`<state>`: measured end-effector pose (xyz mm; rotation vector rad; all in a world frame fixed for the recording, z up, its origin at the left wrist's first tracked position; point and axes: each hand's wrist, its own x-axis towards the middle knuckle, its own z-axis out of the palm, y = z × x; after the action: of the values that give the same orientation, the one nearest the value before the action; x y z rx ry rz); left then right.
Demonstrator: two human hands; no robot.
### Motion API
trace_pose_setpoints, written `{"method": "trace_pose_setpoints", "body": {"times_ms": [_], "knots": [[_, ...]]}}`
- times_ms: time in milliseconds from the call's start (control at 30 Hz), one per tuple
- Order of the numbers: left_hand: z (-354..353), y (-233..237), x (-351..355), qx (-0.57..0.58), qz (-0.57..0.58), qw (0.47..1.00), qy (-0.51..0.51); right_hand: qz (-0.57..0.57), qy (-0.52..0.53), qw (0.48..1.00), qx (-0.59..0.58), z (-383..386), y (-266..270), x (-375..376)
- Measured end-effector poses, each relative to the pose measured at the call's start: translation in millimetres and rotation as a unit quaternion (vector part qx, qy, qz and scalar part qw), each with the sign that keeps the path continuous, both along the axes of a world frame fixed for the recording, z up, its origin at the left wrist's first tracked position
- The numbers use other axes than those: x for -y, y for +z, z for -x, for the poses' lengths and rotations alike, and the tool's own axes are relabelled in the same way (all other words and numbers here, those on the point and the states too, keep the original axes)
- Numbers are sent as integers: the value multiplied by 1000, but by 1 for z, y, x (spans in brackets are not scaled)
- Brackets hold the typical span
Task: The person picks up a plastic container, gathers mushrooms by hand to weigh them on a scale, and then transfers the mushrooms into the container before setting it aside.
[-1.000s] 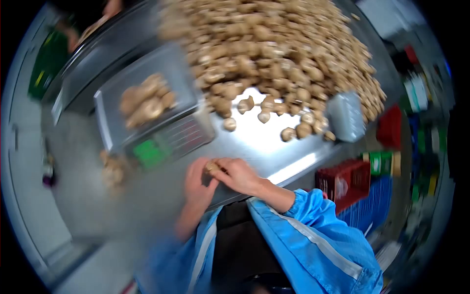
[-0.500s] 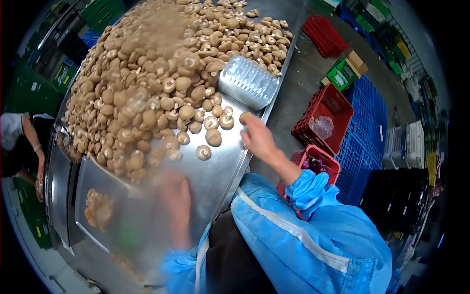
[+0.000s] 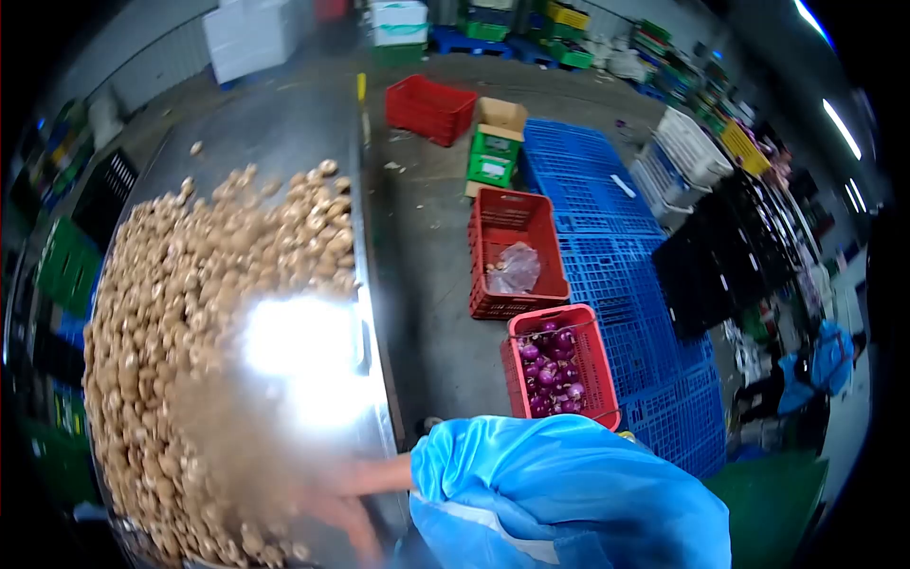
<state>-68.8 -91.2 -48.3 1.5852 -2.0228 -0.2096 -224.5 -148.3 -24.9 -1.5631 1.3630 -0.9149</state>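
Note:
A large heap of brown mushrooms (image 3: 171, 322) covers the left part of the steel table (image 3: 237, 123). My right hand (image 3: 346, 477), reaching from a blue sleeve, is at the near right side of the heap. Just below it, close to the table's edge, is what appears to be my left hand (image 3: 353, 526). Blur smears both hands, so their fingers and anything in them cannot be made out. Strong white glare on the table beside the heap hides what lies there, including where the clear plastic trays stood.
Right of the table stand a red crate (image 3: 481, 303) with a plastic bag and a pinkish-red crate (image 3: 607, 375) of red onions (image 3: 545, 375). Blue pallets (image 3: 607, 266) lie beyond, with black crates (image 3: 711, 266) alongside. A person in blue (image 3: 829, 356) is at far right.
My view has swung up and to the right, showing more floor and crates. My right hand has moved from the trays' side to the heap's near end, close to my left hand.

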Motion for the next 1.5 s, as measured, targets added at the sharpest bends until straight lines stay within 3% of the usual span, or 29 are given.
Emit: {"method": "trace_pose_setpoints", "body": {"times_ms": [167,200,233,300,400,467,567,633,767,800,967,1167,1500], "knots": [[1,15,32,86,60,994,39,-9,50,998,32,-11,31,-13],[1,17,39,102,70,991,48,-19,56,998,29,-14,24,-15],[2,18,44,111,77,989,55,92,-2,995,24,-38,-22,-7],[3,19,55,133,93,985,65,-11,144,989,-33,-25,-10,7],[11,36,57,146,136,979,41,136,20,989,-59,14,17,3],[17,58,51,138,108,984,36,176,-79,977,-95,46,31,11],[13,55,53,167,157,973,30,185,-222,929,-233,114,62,36],[14,54,54,183,155,970,34,135,-245,904,-324,158,69,54],[9,51,54,193,148,969,37,54,-177,939,-291,186,14,100],[7,49,54,194,145,970,35,63,-186,946,-258,186,16,99],[2,47,57,175,135,975,7,101,-119,926,-345,166,23,88],[-7,33,62,143,156,977,-32,41,-148,861,-485,140,6,114],[1,42,58,127,148,980,-36,35,-124,894,-430,147,24,99]]}}
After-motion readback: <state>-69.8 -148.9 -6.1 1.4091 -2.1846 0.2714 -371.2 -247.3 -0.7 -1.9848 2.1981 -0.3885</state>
